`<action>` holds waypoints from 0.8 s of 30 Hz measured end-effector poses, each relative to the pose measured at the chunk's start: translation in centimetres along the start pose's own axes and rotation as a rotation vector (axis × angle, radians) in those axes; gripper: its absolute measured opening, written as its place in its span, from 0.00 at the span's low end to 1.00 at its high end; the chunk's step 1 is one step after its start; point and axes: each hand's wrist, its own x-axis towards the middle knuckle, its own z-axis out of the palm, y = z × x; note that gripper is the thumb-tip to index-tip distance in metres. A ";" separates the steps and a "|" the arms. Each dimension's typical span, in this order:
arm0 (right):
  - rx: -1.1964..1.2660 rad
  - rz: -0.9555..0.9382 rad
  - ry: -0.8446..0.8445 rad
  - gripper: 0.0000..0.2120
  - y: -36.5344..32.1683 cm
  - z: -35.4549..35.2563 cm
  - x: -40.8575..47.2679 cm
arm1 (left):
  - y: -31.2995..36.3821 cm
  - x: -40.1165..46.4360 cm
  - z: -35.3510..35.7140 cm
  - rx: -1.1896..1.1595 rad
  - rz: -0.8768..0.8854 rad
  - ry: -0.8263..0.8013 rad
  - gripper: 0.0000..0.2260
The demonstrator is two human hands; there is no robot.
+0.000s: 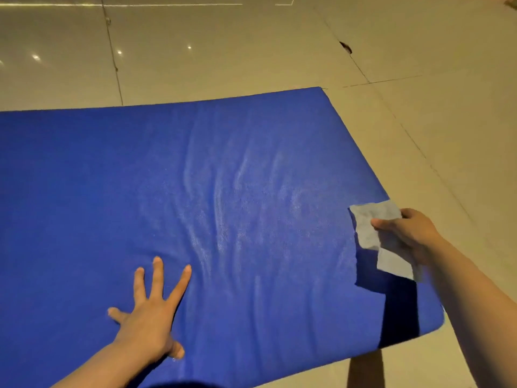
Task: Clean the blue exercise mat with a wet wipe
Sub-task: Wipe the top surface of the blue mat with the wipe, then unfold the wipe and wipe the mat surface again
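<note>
The blue exercise mat [112, 177] lies flat on the tiled floor and fills most of the view, with rippled, faintly shiny streaks across its middle. My left hand [151, 312] presses flat on the mat near its front edge, fingers spread and straight. My right hand [411, 233] pinches a pale grey wet wipe [372, 222] over the mat's right edge. The wipe hangs down from my fingers, lifted above the mat, and casts a dark shadow on the mat's near right corner.
Beige floor tiles [251, 51] with dark grout lines surround the mat on the far and right sides. A chipped spot in the floor [346, 47] shows at the upper right. Light reflections dot the tiles at the upper left.
</note>
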 end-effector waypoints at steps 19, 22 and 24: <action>0.114 -0.942 0.276 0.09 -6.1 -5.0 -32.7 | 11.3 -27.3 -27.7 0.394 0.505 1.190 0.45; 0.131 -1.115 0.275 0.09 -7.1 -6.4 -35.8 | 12.8 -31.6 -29.5 0.634 0.465 1.150 0.48; 0.143 -1.195 0.241 0.11 -7.3 -7.2 -37.3 | 12.8 -34.3 -30.3 0.701 0.433 1.108 0.46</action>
